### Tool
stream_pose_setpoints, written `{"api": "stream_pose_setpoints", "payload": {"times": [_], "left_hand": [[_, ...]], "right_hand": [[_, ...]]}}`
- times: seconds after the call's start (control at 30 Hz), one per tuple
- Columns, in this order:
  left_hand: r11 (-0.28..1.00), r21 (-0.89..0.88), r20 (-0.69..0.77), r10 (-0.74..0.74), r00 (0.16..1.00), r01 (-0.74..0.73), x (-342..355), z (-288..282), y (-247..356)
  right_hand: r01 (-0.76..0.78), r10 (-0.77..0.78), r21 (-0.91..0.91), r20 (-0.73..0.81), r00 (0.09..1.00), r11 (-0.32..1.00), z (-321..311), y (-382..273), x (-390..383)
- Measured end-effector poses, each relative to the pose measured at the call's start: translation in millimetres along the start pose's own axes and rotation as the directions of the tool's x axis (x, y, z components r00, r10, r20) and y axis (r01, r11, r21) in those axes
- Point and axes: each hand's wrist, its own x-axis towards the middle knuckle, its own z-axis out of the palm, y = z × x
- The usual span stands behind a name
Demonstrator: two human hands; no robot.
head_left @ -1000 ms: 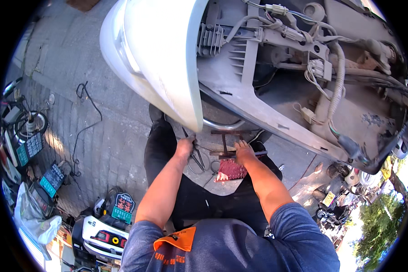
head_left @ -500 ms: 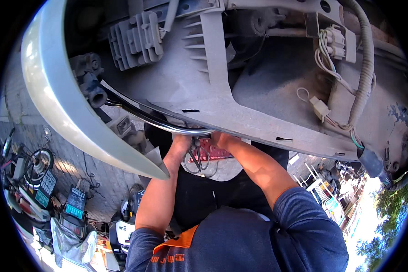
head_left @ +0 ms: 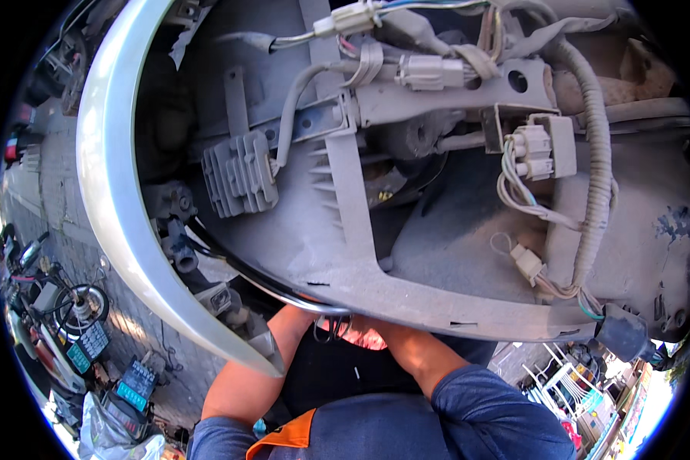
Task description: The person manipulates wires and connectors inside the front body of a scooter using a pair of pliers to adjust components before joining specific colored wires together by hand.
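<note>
A dusty grey shell (head_left: 468,203), wiring exposed, is taken as landmark. Both hands are hidden below its near edge; the left forearm (head_left: 249,368) and right forearm (head_left: 422,356) are seen running in beneath it, fairly close together at their far ends. Whether the fingers are open, closed or gripping cannot be told. Just below the shell's near edge, between the forearms, a dark looped tool (head_left: 331,329) and a reddish-pink piece (head_left: 366,337) are partly seen; contact with either cannot be made out. Along the left part of that edge a chrome rail (head_left: 299,303) is seen. Left of the shell, a pale curved panel (head_left: 103,199) is drawn down to a point that overlaps the left forearm in view. Judged best for such blind work: a lower viewpoint taken, so the fingers can be watched under the shell; the left forearm kept off the panel's tip; force applied steadily; the loose white connector (head_left: 527,264) on the shell's right part kept unsnagged.
</note>
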Motion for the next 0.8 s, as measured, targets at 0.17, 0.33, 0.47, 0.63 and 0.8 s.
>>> {"api": "stream_pose_setpoints", "payload": {"times": [0.17, 0.33, 0.47, 0.63, 0.8], "left_hand": [[0.973, -0.214, 0.048, -0.078, 0.996, 0.087, -2, 2, -16], [0.013, 0.997, -0.072, -0.016, 0.997, 0.072, 11, 16, 12], [0.075, 0.972, -0.236, 0.25, 0.939, 0.224, 38, 23, -7], [0.612, 0.761, -0.408, 0.194, 0.892, 0.216, 25, 45, -11], [0.879, 0.47, -0.45, 0.158, 0.879, 0.083, 22, 109, -46]], "right_hand": [[0.007, -0.007, 0.006, 0.032, 0.999, 1.0, 14, 23, -2], [-0.002, -0.002, -0.022, -0.167, 0.986, 1.0, -5, 25, -7], [-0.096, 0.031, -0.082, -0.576, 0.817, 0.992, -44, 79, -12], [0.056, 0.085, 0.098, -0.976, 0.2, 0.994, 38, 21, -126], [0.072, -0.131, -0.137, -0.988, -0.084, 0.988, 88, -2, -182]]}}
